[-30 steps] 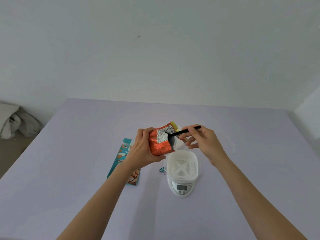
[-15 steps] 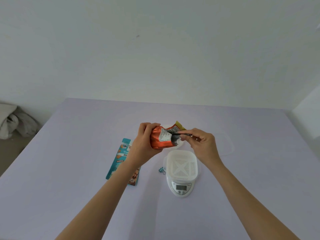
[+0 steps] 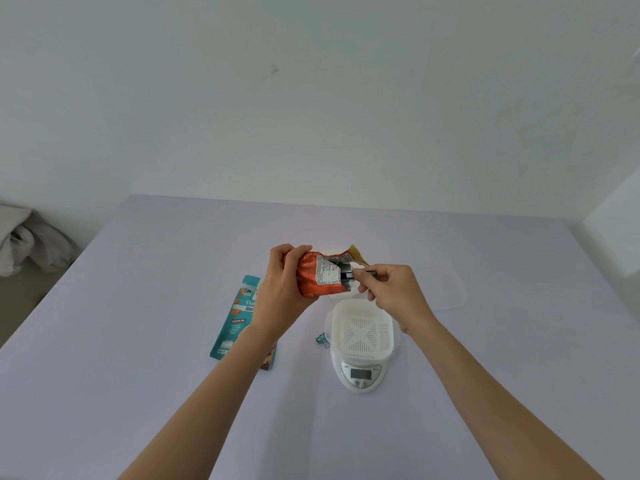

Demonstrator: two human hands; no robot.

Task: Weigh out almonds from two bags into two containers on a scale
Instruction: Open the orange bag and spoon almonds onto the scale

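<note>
L hand (image 3: 282, 292) gripping crinkled orange foil almond bag (image 3: 317, 277), tilted at 12 o'clock above white slotted plastic container (image 3: 362, 329) on scale (image 3: 360, 375) | R hand (image 3: 393, 289) pinching thin black tool (image 3: 349, 273), now pushing deeper into bag mouth | container staying empty; likely scooping

1 head-worn wide-angle camera is looking forward and down from above the near edge of the lilac surface (image 3: 138, 341), facing the white wall (image 3: 311, 98), and sitting close over both forearms.
</note>
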